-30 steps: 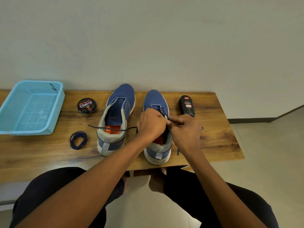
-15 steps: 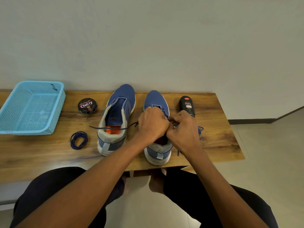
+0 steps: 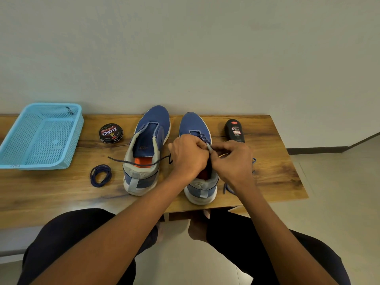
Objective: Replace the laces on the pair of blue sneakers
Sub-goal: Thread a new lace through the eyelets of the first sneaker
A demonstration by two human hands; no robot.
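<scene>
Both hands have drawn closer over the right sneaker (image 3: 195,128): the left hand (image 3: 188,156) grips its tongue area, the right hand (image 3: 233,161) pinches the lace (image 3: 203,138), likely threading a higher eyelet. Lacing is partway. Both sneakers lie lengthwise on the table (image 3: 277,161), toes toward the wall; the left sneaker (image 3: 152,128) is unlaced.

Open wood between basket (image 3: 41,136) and coiled lace (image 3: 100,175), also along bench (image 3: 51,194) front edge left. Narrow gap between both sneakers, crossed by loose lace (image 3: 139,163). Polish tin (image 3: 111,133) and bottle (image 3: 235,131) block the back.
</scene>
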